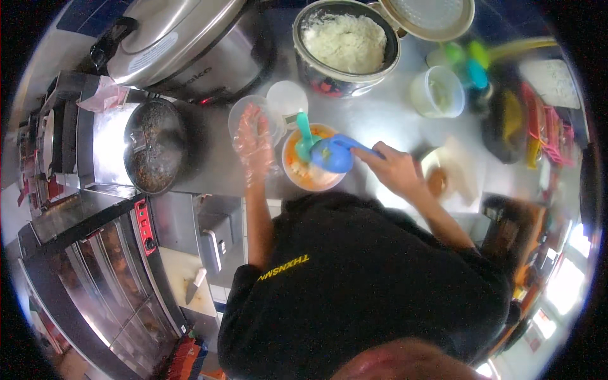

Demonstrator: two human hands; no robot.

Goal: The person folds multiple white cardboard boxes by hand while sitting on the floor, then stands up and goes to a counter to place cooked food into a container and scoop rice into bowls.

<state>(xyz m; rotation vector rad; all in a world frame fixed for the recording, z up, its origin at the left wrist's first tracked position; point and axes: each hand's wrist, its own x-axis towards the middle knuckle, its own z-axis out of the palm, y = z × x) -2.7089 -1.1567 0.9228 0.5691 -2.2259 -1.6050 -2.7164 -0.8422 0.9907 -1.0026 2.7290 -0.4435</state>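
My left hand (253,140), in a clear plastic glove, is at a clear round plastic tub (238,114) and appears to hold it. The tub's see-through wall blurs how the fingers sit. In my right hand (394,167) is the handle of a blue scoop (332,156), its head tilted over a white bowl (316,183). The bowl contains white rice-like food and orange bits, partly hidden by the scoop. A green spoon (303,130) rests in the bowl, handle pointing away from me. Just beyond the tub lies a white round lid or dish (287,97).
Behind the bowl stands a pot (345,79) heaped with white rice. A large steel cooker (209,69) and a dark pan (154,145) are at left. A translucent tub (437,92) and a white dish with something brown (437,182) are at right. A knife (196,284) lies lower left.
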